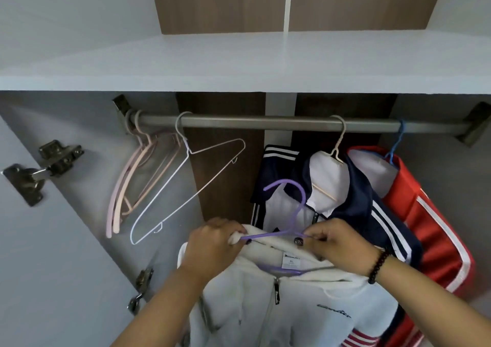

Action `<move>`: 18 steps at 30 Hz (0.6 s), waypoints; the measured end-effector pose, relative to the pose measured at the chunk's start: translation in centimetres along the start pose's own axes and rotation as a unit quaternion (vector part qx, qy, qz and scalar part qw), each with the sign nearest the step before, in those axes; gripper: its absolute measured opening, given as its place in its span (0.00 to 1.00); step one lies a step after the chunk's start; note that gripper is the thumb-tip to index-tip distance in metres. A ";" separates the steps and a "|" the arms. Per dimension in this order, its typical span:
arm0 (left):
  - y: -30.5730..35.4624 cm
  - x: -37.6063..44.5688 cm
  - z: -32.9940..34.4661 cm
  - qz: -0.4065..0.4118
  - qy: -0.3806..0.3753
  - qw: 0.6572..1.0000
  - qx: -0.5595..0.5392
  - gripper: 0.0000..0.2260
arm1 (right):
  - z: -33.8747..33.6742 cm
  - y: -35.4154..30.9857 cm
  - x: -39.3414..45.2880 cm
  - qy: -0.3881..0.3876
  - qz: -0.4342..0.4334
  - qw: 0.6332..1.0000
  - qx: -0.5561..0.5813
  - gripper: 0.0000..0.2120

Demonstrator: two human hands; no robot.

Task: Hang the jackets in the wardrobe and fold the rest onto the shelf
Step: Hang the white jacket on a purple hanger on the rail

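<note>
Already the left hand's fingers (233,236) were curled round the white jacket's (292,301) collar and the purple hanger's (287,213) left arm, while the right hand (334,243) pinched the hanger's other arm just below the rail (265,122). Fitting the jacket onto the hanger seemed the step in hand; next, I judged, the hook needed lifting over the rail between the white hanger (186,187) and the navy jacket (372,205). The purple hanger's arms lay along the rail, hook upward, the jacket hanging down beneath.
</note>
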State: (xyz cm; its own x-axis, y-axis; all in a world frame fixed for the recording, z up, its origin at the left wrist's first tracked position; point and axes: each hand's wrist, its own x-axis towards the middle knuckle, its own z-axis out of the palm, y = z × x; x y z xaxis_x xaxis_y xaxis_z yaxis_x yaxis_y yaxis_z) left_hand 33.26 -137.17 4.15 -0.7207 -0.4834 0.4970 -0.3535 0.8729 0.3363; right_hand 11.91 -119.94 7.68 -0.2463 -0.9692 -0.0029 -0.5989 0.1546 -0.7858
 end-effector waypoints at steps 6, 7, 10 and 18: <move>-0.9 1.2 -0.2 -0.034 0.039 0.998 0.039 0.12 | -1.6 -2.8 0.1 0.064 0.045 0.996 0.036 0.14; -1.0 1.2 -0.2 -0.062 0.048 0.997 -0.011 0.11 | -2.0 -3.1 0.1 0.070 0.062 0.994 0.053 0.14; 0.1 1.6 -0.6 -0.105 0.073 0.968 -0.215 0.06 | -3.5 -3.6 0.3 0.119 0.115 0.980 0.107 0.11; 3.8 3.9 -3.6 -0.128 0.065 0.909 -0.390 0.12 | -7.1 -4.2 2.0 0.245 0.170 0.935 0.194 0.13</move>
State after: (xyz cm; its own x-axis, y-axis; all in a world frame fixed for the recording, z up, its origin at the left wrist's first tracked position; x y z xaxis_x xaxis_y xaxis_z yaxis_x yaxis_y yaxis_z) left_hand 31.19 -135.95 10.24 -0.5789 -0.7128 0.3960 0.0680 0.4417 0.8946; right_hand 8.49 -121.15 15.34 -0.7484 -0.6578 -0.0846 -0.1243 0.2644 -0.9564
